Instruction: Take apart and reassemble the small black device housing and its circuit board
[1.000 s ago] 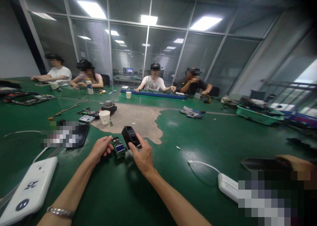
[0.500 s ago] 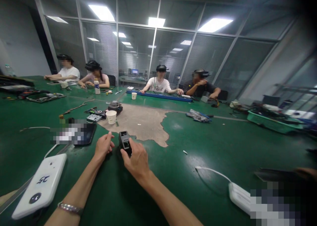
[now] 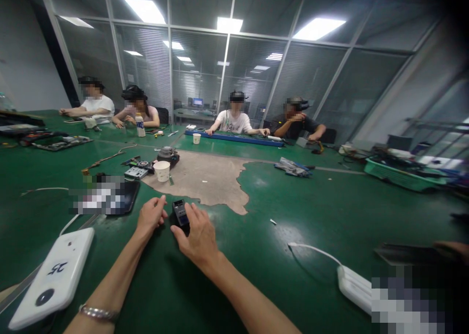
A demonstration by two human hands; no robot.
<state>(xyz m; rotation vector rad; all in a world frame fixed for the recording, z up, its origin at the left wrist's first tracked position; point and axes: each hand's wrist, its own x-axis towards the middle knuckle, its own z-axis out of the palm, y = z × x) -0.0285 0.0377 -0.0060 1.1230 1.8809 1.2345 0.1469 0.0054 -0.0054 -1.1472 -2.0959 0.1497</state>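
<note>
A small black device (image 3: 180,213) with openings in its upper end stands on the green table (image 3: 264,285), just in front of the brown patch. My right hand (image 3: 198,232) is beside it, fingertips at its right edge and the thumb spread below, not closed round it. To the device's left, my left hand (image 3: 151,218) rests on its side with the fingers curled in, and nothing shows in it.
A paper cup (image 3: 161,171) stands near metal parts (image 3: 137,172). A white numbered device (image 3: 53,278) lies at left, a white cabled one (image 3: 353,287) at right. Grey gloves (image 3: 293,168) and a green basket (image 3: 403,175) are farther right. Several people sit opposite.
The black device has gone down onto the table, and my right hand has loosened, its thumb coming away from the device. My left hand looks much the same. The view has shifted slightly.
</note>
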